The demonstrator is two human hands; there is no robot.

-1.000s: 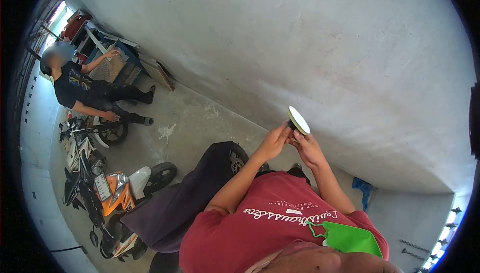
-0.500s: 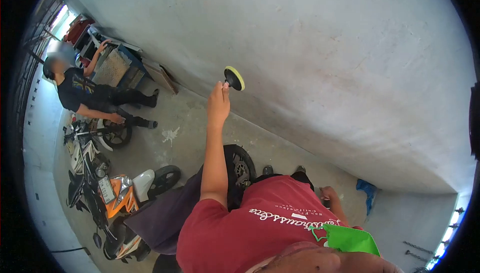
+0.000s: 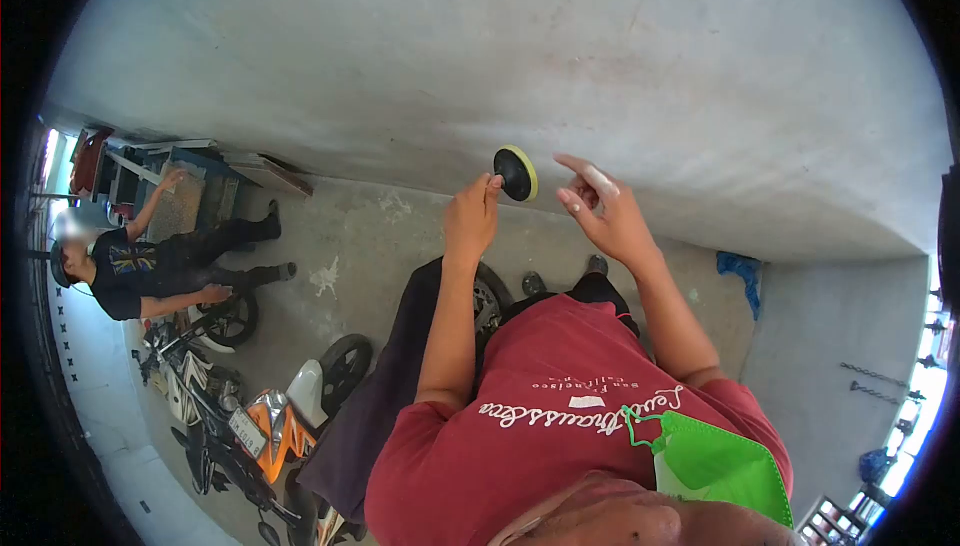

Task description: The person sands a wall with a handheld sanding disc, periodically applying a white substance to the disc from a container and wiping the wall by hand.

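Observation:
My left hand (image 3: pixel 472 218) is closed on a round black backing pad (image 3: pixel 514 174) with a yellow rim, pinching it at the stub on its back. The pad is tilted, its yellow edge towards the grey wall (image 3: pixel 640 56). Just to the right, my right hand (image 3: pixel 612 221) is raised with its fingers apart and partly bent. White residue shows on those fingers, and nothing is held in them. A gap separates this hand from the pad.
Another person (image 3: pixel 170 256) stands at the left near stacked boards and a workbench (image 3: pixel 205 186). Motorcycles (image 3: pixel 265 426) stand at lower left, and a dark cloth (image 3: pixel 385 376) drapes beside my left arm. A blue plastic sheet (image 3: pixel 740 281) lies by the wall corner.
My right hand has come up from beside my body to near the pad. My left hand, still holding the pad, appears lower and further right, and the whole view has shifted.

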